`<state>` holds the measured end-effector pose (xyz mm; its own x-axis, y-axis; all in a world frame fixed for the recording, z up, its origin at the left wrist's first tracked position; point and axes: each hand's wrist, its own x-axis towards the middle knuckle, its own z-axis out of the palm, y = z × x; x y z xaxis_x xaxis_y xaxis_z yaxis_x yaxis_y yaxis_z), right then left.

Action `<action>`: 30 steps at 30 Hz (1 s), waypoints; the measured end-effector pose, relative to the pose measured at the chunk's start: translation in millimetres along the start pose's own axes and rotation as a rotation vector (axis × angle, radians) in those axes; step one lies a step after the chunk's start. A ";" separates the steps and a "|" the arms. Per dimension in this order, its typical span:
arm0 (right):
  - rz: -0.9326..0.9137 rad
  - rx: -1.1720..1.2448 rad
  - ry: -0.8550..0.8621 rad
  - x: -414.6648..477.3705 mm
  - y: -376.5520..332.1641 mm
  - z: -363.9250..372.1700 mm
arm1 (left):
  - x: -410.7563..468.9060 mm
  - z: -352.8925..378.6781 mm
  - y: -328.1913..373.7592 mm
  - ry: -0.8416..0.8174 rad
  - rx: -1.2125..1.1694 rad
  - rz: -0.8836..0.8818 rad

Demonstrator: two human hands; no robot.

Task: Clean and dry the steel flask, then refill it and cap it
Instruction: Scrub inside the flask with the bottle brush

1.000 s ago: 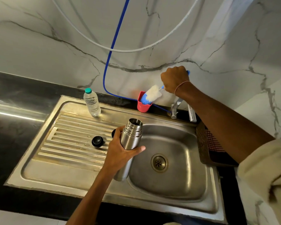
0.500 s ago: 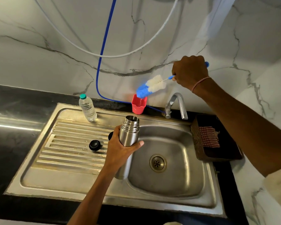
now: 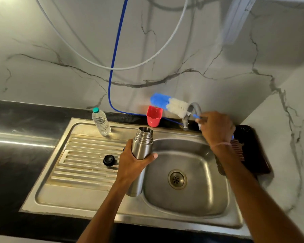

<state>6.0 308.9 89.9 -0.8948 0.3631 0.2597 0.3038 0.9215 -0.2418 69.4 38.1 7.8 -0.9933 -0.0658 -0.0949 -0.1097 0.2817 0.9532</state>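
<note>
The steel flask [image 3: 142,146] has no cap and is held nearly upright at the left edge of the sink basin [image 3: 191,199], with its open mouth up. The left hand [image 3: 133,160] is wrapped closed around the middle of the flask, the thumb lying across its front. The right hand [image 3: 216,128] is closed around the blue handle of a bottle brush [image 3: 168,104], whose blue and white bristle head points to the left, above a red cup [image 3: 154,116] and in front of the grey tap [image 3: 191,114]. On the ribbed draining board [image 3: 81,163], just left of the flask, lies a black cap [image 3: 109,160]. A plastic water bottle [image 3: 101,122] with a green lid stands at the back of the board. A dark tray [image 3: 253,151] sits to the right of the basin.
</note>
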 end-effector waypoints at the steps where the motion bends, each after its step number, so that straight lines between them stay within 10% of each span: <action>1: 0.078 0.139 -0.034 -13.7 9.5 13.9 | 0.9 -1.0 1.3 -0.001 0.006 -0.008; 8: 0.377 0.859 -0.169 -88.3 65.8 69.2 | 13.5 -1.6 6.4 -0.025 0.038 -0.080; 24: 0.084 0.003 -0.085 -117.4 131.3 85.3 | 2.0 99.2 16.3 -0.231 0.177 -0.145; 30: 0.229 0.072 0.034 -137.2 183.4 87.3 | 8.8 102.9 17.7 -0.249 0.105 -0.167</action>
<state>156.0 416.0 -71.7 -0.7934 0.5669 0.2215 0.4724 0.8030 -0.3633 55.1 141.0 -5.7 -0.9382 0.1135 -0.3270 -0.2619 0.3851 0.8849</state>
